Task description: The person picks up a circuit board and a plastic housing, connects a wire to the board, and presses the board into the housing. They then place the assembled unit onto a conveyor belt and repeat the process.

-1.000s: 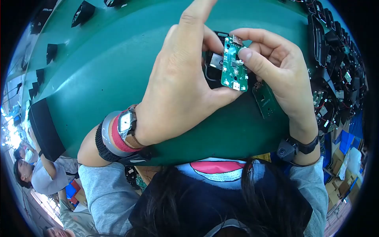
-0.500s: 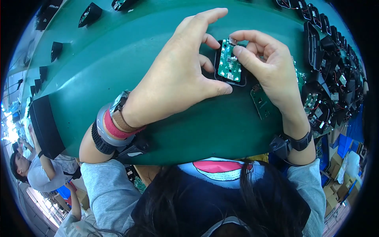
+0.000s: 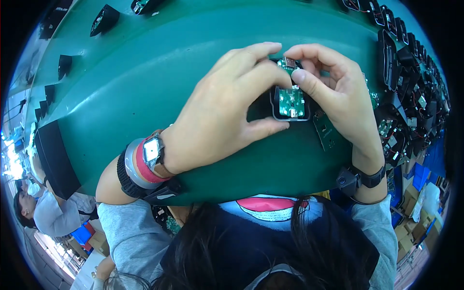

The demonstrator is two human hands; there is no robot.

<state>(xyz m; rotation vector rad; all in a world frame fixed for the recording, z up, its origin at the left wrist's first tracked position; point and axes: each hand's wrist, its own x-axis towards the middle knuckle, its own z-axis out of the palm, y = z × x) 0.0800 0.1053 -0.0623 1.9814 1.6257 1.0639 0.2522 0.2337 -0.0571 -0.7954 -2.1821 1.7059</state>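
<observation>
A green circuit board [image 3: 292, 103] with a metal connector at its far end sits in a small black casing [image 3: 275, 110] on the table in front of me. My left hand [image 3: 217, 101] closes round the casing, its thumb at the near corner and a bent finger across the board. At the board's far right side, my right hand [image 3: 340, 94] pinches with thumb and forefinger beside the connector. Fingers hide part of the board's upper half. Under my right wrist lies a second, darker green board [image 3: 325, 131], partly covered.
The table [image 3: 145, 87] has a green top. Many black casings with boards and wires [image 3: 398, 133] crowd its right side. Several black casings [image 3: 105, 20] line the left, with a large black box [image 3: 55, 157] nearer. Another person [image 3: 55, 215] sits at the far left.
The board and casing have moved slightly nearer and to the right. My left fingers, spread apart before, have come down over the board; my right hand has shifted along with it.
</observation>
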